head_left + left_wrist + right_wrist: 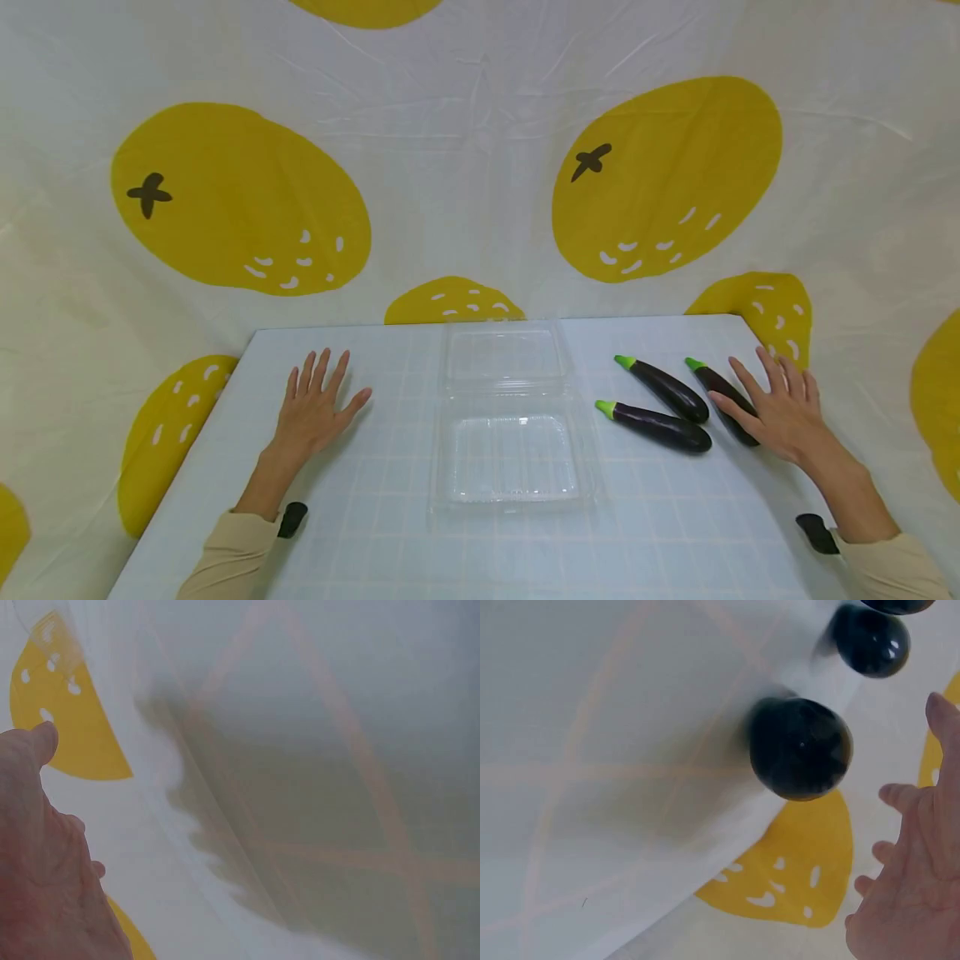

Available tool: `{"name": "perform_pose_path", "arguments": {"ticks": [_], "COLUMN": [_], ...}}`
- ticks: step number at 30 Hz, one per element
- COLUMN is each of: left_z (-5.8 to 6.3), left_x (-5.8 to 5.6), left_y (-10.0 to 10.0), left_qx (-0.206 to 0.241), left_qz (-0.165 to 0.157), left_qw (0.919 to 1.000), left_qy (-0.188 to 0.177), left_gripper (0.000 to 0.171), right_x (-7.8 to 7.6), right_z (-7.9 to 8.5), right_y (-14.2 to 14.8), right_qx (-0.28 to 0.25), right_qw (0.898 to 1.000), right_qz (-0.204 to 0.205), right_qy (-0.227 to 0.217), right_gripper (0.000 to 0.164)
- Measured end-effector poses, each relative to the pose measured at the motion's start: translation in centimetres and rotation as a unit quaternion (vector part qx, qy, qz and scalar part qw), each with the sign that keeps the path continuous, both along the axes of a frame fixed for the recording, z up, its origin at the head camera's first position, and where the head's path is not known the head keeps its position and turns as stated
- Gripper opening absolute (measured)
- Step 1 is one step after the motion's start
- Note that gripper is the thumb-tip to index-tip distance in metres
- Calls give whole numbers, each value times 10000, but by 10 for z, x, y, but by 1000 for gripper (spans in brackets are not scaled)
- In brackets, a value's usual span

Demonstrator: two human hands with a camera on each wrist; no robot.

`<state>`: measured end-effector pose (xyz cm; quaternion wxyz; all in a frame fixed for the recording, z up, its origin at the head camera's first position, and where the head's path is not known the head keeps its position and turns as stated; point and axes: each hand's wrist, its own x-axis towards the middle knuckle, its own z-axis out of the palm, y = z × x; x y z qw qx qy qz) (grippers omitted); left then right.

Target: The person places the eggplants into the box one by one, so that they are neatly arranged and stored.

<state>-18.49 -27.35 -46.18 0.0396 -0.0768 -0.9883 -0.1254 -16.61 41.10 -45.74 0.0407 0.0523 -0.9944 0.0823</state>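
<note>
Three dark purple eggplants with green stem ends lie on the right half of the table: a back one (663, 388), a front one (656, 427) and a right one (716, 385). My right hand (783, 415) hovers with spread fingers and overlaps the right eggplant in the head view. In the right wrist view, the rounded end of the nearest eggplant (801, 748) shows beside the right hand (911, 877). A clear plastic clamshell box (517, 458), lid folded back, sits mid-table with nothing in it. Left of it, my left hand (309, 412) holds nothing, fingers spread.
The table (375, 533) has a pale cloth with a faint grid. Behind it hangs a white curtain (465, 192) with large yellow fruit prints. Dark bands show at both wrists, at the edges of beige sleeves (232, 554).
</note>
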Motion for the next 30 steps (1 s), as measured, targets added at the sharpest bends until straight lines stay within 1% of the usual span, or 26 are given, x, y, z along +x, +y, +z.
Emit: {"name": "perform_pose_path", "arguments": {"ticks": [7,11,13,15,19,22,25,27,30], "left_z": [-1,-4,-5,-5,-4,-3,-1,0,2], "left_x": [-1,-1,-1,-2,-2,-2,0,1,3], "left_y": [-2,-2,-1,0,4,8,13,16,20], "left_qx": [36,90,171,272,500,674,870,1020,1191], "left_qz": [20,7,-20,-62,-140,-127,-24,96,285], "left_qw": [10000,9997,9989,9969,9888,9830,9814,9821,9837], "left_qy": [40,220,426,737,1399,1704,1713,1581,1314], "left_gripper": [86,83,79,73,61,53,47,45,45], "right_x": [-3,-3,-4,-4,-3,-4,-4,-5,-5], "right_z": [-1,-1,-1,-1,-1,-1,0,1,3], "right_y": [0,0,-1,-3,-8,-12,-15,-18,-23], "right_qx": [33,-3,-36,-82,-129,-188,-301,-373,-419], "right_qw": [10000,9999,9995,9986,9938,9883,9823,9776,9729], "right_qz": [42,110,169,241,472,640,777,885,996], "right_qy": [31,117,249,455,1003,1371,1678,1871,2044], "right_gripper": [87,86,83,78,62,51,45,45,45]}}
